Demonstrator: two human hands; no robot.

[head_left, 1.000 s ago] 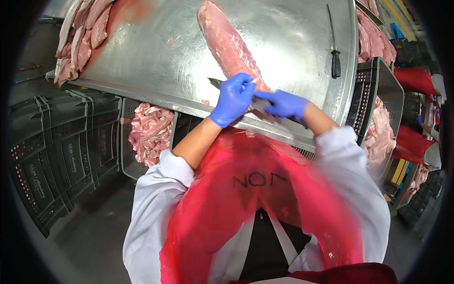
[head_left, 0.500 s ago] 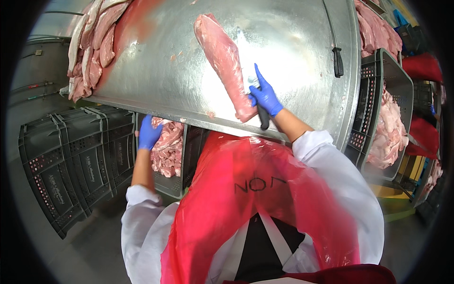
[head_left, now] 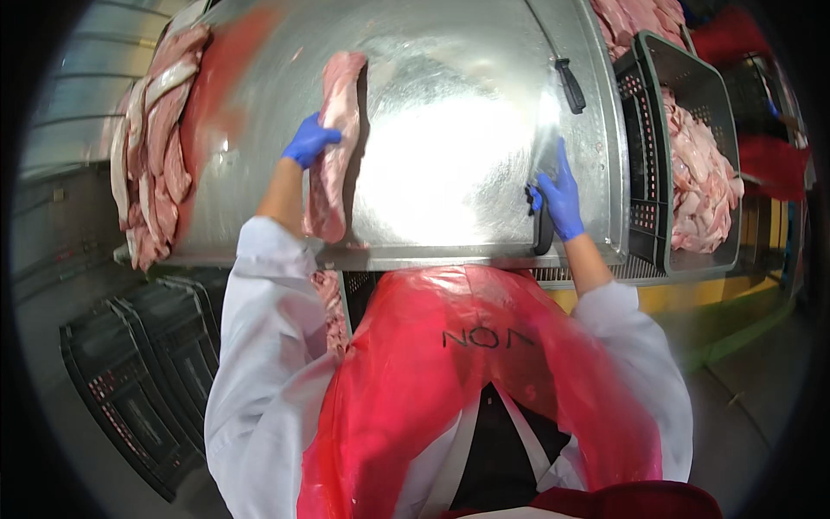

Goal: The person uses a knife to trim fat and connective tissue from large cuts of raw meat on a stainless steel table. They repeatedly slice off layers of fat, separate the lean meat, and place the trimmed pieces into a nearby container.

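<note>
A long pale-pink slab of meat [head_left: 335, 151] lies on the steel table [head_left: 259, 173], left of the middle. My left hand [head_left: 309, 142], in a blue glove, grips its left side with the thumb across the top. My right hand [head_left: 562, 201], gloved the same, is closed round the black handle of a knife [head_left: 543, 232] near the table's right front edge. The knife's blade points away from me and is partly washed out by glare. Beyond it lies a long thin tool with a black handle [head_left: 569, 85], touched by neither hand.
Several strips of meat [head_left: 160, 147] are heaped at the table's left edge. A grey perforated crate [head_left: 641, 147] on the right holds pale meat trimmings [head_left: 699, 182]. Dark crates [head_left: 143, 372] stand low at the left. Meat pieces [head_left: 330, 303] show below the front edge.
My left hand has come up from the crate below the table onto the meat. The meat has shifted left and stands straighter. My right hand, with the knife, has moved right, away from it.
</note>
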